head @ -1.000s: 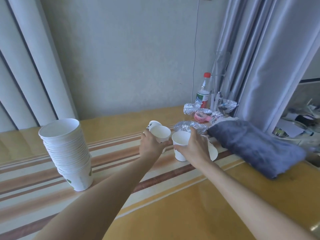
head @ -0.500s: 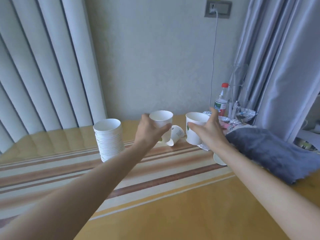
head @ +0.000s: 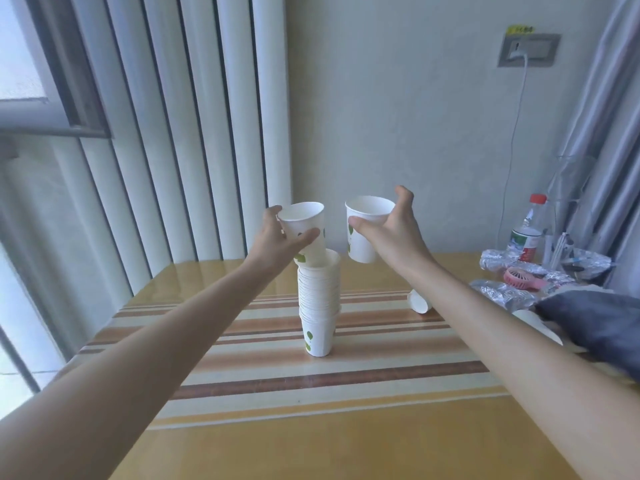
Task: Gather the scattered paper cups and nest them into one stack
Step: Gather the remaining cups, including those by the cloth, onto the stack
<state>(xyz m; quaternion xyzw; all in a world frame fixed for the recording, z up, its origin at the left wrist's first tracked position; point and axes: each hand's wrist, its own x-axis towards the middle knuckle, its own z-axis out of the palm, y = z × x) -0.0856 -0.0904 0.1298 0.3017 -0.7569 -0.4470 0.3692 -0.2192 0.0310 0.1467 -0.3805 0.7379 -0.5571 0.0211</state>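
Note:
A tall stack of white paper cups (head: 318, 306) with green marks stands on the striped table (head: 346, 382). My left hand (head: 277, 240) grips one white cup (head: 306, 226), whose bottom sits in the mouth of the stack. My right hand (head: 391, 230) holds a second upright cup (head: 363, 226) in the air, just right of the stack's top. Another cup (head: 418, 301) lies on its side on the table behind my right forearm. A further cup (head: 536, 323) lies partly hidden at the edge of the grey cloth.
At the right lie a folded grey cloth (head: 602, 323), foil wrappers (head: 505, 292), a pink hand fan (head: 523, 277) and a red-capped plastic bottle (head: 528, 230). Vertical blinds (head: 173, 133) and a wall stand behind the table. A cable hangs from the wall socket (head: 530, 50).
Both hands have lifted their cups and carried them left to the stack. The left cup now enters the stack's top; the right cup hovers beside it. The view has swung left.

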